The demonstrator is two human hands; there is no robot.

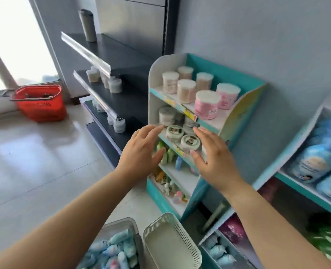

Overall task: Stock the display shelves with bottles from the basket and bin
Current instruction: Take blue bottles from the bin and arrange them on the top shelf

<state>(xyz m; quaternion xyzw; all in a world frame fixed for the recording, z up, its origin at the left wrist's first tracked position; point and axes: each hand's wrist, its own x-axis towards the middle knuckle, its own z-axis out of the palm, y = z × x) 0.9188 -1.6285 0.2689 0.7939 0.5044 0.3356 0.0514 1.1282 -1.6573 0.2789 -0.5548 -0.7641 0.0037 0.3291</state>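
Note:
Both my hands reach toward the teal display stand (244, 121), fingers straight and holding nothing. My left hand (141, 152) and my right hand (213, 154) hover on either side of the round jars (182, 136) on the second shelf. Small green and blue bottles (168, 156) stand on the third shelf, partly hidden behind my left hand. More small bottles (170, 189) sit on the bottom shelf. Below, a clear bin (120, 224) holds several light-blue bottles (114, 251). Beside it stands a white slatted basket (188, 245) with nothing visible inside.
Pink and beige tubs (207, 103) fill the stand's top shelf. A dark metal shelving unit (118, 101) with a few jars stands to the left, a red shopping basket (42, 103) on the floor beyond. At right a second stand (296, 189) holds blue refill pouches (314, 164).

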